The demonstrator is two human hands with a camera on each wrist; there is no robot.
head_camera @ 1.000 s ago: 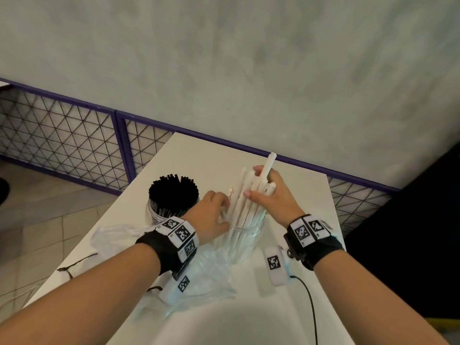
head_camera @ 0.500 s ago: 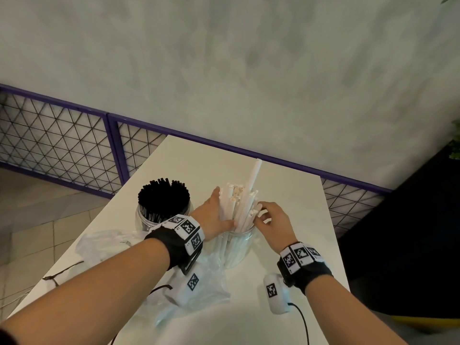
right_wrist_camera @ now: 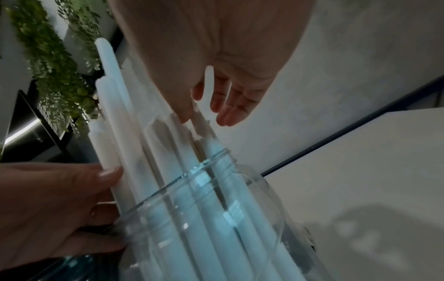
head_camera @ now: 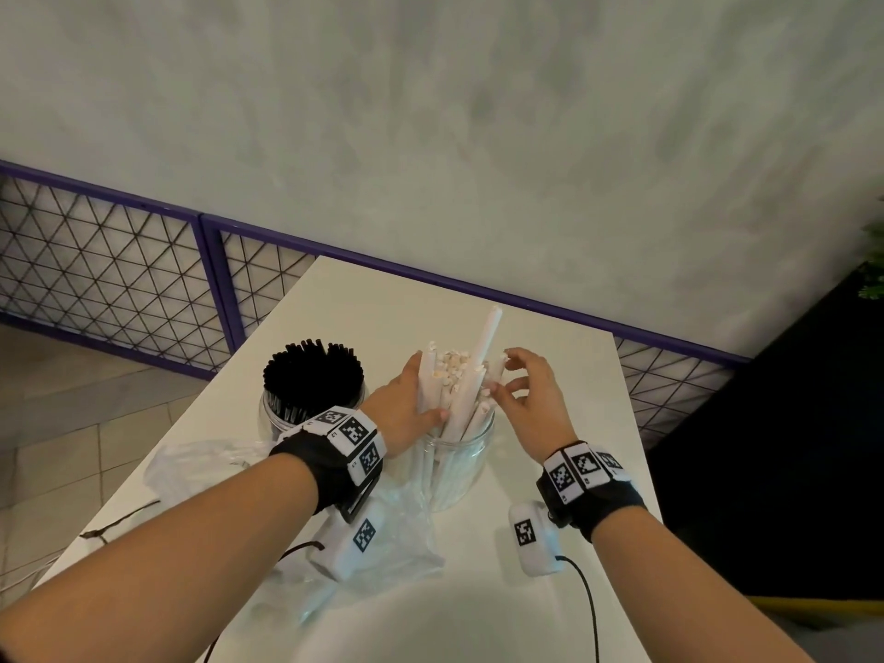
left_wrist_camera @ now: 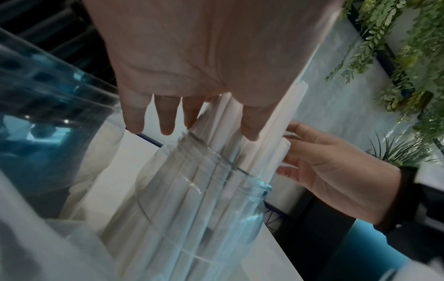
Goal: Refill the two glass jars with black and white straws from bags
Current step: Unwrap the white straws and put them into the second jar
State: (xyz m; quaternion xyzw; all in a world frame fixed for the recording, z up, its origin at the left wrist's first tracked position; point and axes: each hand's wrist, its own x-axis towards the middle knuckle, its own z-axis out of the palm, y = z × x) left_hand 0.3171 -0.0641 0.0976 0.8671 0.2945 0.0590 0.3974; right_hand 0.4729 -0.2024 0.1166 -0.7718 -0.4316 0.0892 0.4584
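A glass jar (head_camera: pixel 457 464) (left_wrist_camera: pixel 204 201) (right_wrist_camera: pixel 206 192) near the table's middle holds a bundle of white straws (head_camera: pixel 457 392) (left_wrist_camera: pixel 261 152) (right_wrist_camera: pixel 134 152); one tall straw (head_camera: pixel 488 334) sticks up above the others. My left hand (head_camera: pixel 415 399) (left_wrist_camera: pixel 192 129) lies against the bundle's left side, fingers straight, thumb across the front. My right hand (head_camera: pixel 507 375) (right_wrist_camera: pixel 204 116) hovers at the right, its loosely bent fingertips touching the shorter straws' tips and holding nothing. To the left stands a second jar (head_camera: pixel 268 418) packed with black straws (head_camera: pixel 311 380).
Crumpled clear plastic bags (head_camera: pixel 205 464) lie on the white table (head_camera: pixel 382 299) left of and in front of the jars. A purple-framed mesh fence (head_camera: pixel 119 270) runs behind the table. The table's right edge drops to a dark floor. Hanging plants (left_wrist_camera: pixel 408 57) show beyond.
My right hand has let go of the top of the white bundle, dropped beside the jar rim, then risen to the straw tips. The straws have sunk deeper into the jar.
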